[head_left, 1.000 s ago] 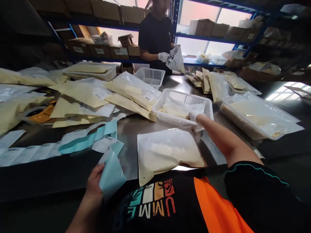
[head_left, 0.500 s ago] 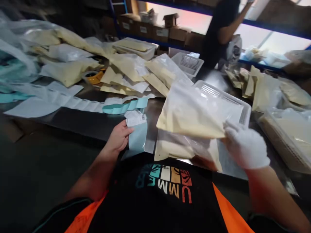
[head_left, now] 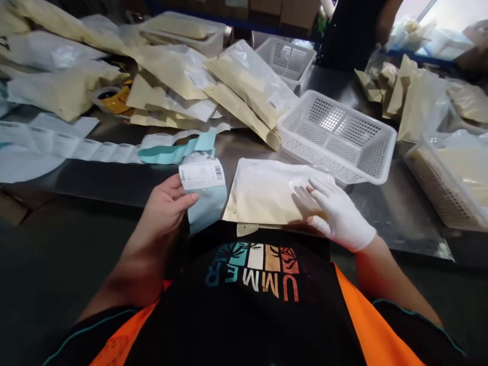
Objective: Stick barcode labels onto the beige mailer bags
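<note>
head view, looking down: the fingers [head_left: 179, 199] of our left hand [head_left: 165, 209] are curled around a label sheet [head_left: 202, 175], thumb on top and the others beneath, so we pinch it by its left edge. it is a white label with a barcode at its right end, on pale teal backing that hangs down below the grip. our right hand [head_left: 335, 213] wears a white glove and lies flat, fingers [head_left: 305, 198] spread and straight, pressing on the right part of a cream pouch [head_left: 267, 190] in a clear wrapper; it grips nothing. the pouch lies flat on the steel table [head_left: 400, 223] right in front of us, just beside the label sheet (a second pouch edge peeks out from under it at the near side).

just beyond the pouch stands a white plastic basket [head_left: 375, 155] with nothing in it, its near rim almost touching the pouch. a smaller white basket [head_left: 285, 58] sits farther back. to the left, a strip of labels [head_left: 87, 150] runs across the table, its teal liner curling near our left hand. behind that lies a heap of cream pouches [head_left: 171, 76], with a yellow tape roll [head_left: 110, 96] among them. at the right edge another basket [head_left: 446, 188] holds filled pouches. a person in a dark top [head_left: 354, 30] stands across the table.
</note>
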A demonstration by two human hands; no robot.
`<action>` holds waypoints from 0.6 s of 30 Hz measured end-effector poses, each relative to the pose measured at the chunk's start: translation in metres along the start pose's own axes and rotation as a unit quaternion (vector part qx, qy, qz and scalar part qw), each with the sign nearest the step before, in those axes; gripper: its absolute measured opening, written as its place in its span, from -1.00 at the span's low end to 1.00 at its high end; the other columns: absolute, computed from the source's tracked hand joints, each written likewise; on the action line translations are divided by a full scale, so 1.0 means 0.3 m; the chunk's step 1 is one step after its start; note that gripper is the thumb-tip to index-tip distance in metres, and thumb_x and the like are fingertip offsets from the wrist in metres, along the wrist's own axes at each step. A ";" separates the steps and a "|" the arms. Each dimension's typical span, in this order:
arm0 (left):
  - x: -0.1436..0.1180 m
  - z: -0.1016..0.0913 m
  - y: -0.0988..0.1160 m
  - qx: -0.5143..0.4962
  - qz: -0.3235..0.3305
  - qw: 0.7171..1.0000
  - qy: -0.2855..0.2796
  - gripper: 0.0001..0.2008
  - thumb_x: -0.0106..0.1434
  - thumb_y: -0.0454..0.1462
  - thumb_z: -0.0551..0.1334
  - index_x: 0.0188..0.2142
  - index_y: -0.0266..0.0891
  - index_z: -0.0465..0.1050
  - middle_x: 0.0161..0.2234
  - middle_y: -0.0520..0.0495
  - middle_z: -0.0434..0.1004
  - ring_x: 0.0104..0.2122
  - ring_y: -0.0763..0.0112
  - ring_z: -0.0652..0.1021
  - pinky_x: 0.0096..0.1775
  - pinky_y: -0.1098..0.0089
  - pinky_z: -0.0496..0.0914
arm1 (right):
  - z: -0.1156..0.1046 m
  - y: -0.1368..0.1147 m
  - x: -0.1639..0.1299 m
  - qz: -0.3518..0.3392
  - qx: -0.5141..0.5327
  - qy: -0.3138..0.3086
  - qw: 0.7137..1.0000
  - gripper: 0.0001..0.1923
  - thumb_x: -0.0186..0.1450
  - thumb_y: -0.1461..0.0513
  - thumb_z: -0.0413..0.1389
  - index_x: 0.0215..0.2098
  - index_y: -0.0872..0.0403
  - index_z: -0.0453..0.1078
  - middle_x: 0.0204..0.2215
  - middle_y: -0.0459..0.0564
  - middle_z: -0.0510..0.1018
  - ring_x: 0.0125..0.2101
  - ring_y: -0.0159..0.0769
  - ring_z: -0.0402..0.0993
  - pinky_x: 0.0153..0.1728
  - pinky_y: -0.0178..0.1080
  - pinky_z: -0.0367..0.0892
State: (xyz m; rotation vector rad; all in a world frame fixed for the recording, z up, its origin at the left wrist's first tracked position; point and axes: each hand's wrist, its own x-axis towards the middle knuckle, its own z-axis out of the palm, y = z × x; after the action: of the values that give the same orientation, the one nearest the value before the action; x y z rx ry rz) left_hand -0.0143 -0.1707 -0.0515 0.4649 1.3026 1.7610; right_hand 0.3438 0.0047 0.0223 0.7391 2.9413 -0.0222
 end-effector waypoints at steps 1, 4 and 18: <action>0.000 0.003 -0.004 0.003 0.002 1.000 -0.003 -0.26 -0.18 -0.25 0.70 0.03 -0.37 0.61 -0.22 -0.14 0.77 -0.10 0.06 0.73 0.06 0.27 0.57 | 0.037 -0.019 0.023 -0.004 0.002 -0.022 1.000 -0.11 0.38 -0.15 0.20 0.49 0.19 0.26 0.50 0.38 0.22 0.50 0.30 0.09 0.46 0.31 0.07; 0.000 0.005 -0.021 0.011 0.003 1.000 -0.005 -0.25 -0.15 -0.23 0.70 0.04 -0.40 0.60 -0.22 -0.15 0.77 -0.12 0.10 0.73 0.03 0.32 0.56 | 0.174 -0.080 0.068 -0.011 -0.012 -0.111 0.994 0.02 0.33 -0.15 0.27 0.52 0.31 0.20 0.51 0.50 0.14 0.52 0.43 -0.03 0.47 0.41 -0.08; -0.041 0.075 -0.022 0.126 -0.041 0.977 -0.164 -0.34 0.04 -0.10 0.59 0.09 -0.33 0.58 -0.09 -0.30 0.76 -0.03 -0.09 0.73 -0.03 0.16 0.62 | 0.045 -0.158 0.248 -0.111 0.150 0.204 0.961 -0.75 0.54 0.18 0.05 -0.03 -0.01 0.59 -0.09 0.10 0.67 -0.11 -0.11 0.54 -0.02 -0.03 0.47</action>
State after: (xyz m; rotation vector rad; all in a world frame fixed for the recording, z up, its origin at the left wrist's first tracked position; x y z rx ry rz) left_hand 0.0115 -0.1673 -0.0466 0.7971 1.2891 1.3847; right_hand 0.2577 -0.0027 0.0003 0.4859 3.4539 -0.3888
